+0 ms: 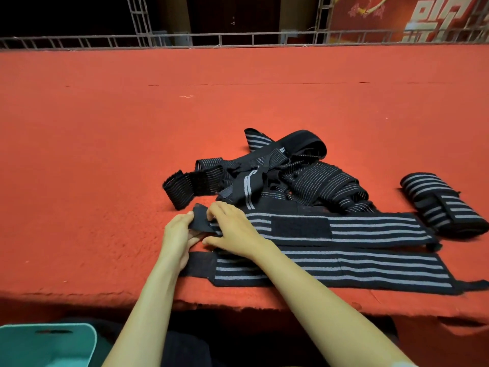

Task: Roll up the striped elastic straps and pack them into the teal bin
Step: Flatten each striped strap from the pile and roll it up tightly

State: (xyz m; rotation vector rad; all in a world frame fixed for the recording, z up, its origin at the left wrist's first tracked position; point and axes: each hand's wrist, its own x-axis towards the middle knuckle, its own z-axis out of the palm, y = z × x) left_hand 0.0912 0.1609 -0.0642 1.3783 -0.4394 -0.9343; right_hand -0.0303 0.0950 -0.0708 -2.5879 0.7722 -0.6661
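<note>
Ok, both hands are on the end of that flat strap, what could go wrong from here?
1. The fuzzy black patch on the far flat strap, whose end the left hand and right hand pinch, may snag the tangled strap pile lying against its far edge.
2. The right forearm crosses the near flat strap by the table edge; rolling could drag that strap off.

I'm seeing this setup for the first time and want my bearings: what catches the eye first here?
A tangled heap of striped straps sits mid-table on the red cloth. In front of it the left hand and right hand pinch the left end of a flat strap. One rolled strap lies at the right; the teal bin sits below the table's edge, bottom left.
</note>
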